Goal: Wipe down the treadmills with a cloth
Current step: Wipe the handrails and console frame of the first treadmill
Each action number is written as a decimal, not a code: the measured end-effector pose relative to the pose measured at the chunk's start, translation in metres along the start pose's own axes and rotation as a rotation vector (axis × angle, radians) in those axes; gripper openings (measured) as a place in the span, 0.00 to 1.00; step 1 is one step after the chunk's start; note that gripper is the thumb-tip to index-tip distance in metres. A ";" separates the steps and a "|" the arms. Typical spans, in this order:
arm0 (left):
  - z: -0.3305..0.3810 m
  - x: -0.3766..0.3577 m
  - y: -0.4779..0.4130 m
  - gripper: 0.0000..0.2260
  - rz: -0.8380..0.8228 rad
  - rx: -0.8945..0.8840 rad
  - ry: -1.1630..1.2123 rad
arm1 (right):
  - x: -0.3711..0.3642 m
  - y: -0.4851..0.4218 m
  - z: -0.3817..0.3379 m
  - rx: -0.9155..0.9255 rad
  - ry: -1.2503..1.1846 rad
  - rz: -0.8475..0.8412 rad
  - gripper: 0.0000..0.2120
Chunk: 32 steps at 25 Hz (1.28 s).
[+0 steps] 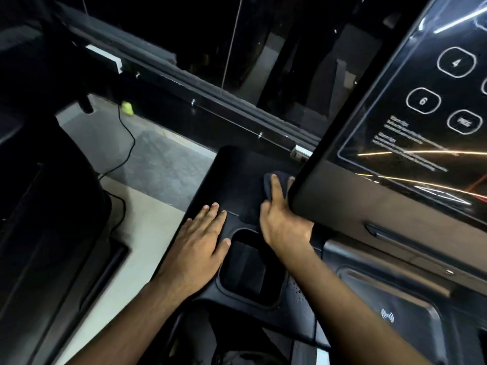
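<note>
My R hand point(279, 217) lies flat, fingers straight, pressing dark cloth point(267, 187) onto treadmill tray point(234, 169) under panel point(382, 196) edge; nothing pinched. L hand point(200, 246) flat, empty, by cup holder point(250, 272). Risk: cloth slips from under fingers; knuckles may trigger touch keys point(423, 100).

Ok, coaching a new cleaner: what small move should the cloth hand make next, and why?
Probably drag the cloth back toward the cup holder: the right hand presses it at the far end of the tray beside the console, while the left hand lies flat.
</note>
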<state>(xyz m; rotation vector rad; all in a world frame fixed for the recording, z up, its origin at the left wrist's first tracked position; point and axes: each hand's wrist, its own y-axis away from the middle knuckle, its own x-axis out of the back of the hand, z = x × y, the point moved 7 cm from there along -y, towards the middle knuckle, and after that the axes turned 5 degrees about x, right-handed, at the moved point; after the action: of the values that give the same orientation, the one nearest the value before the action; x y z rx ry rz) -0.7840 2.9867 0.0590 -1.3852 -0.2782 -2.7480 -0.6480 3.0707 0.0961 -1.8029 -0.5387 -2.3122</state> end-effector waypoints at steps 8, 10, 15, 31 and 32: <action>0.003 -0.004 0.029 0.28 -0.031 -0.032 -0.033 | 0.000 0.055 0.043 -0.168 -0.080 0.149 0.18; 0.002 -0.004 0.034 0.28 -0.024 -0.030 -0.026 | -0.011 0.085 0.018 -0.071 -0.101 0.088 0.26; 0.001 -0.001 0.044 0.27 -0.018 -0.009 -0.022 | 0.000 0.077 0.050 -0.205 -0.221 0.158 0.32; 0.004 -0.010 0.103 0.26 0.047 0.164 0.111 | -0.031 0.144 0.043 -0.095 -0.269 -0.138 0.36; 0.003 -0.011 0.109 0.26 0.050 0.174 0.106 | -0.033 0.156 0.034 -0.024 -0.240 -0.143 0.36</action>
<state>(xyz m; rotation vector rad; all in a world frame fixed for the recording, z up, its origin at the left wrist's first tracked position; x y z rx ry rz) -0.7613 2.8795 0.0671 -1.1843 -0.4581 -2.6718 -0.5555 2.9363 0.0994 -2.1343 -0.6981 -2.2104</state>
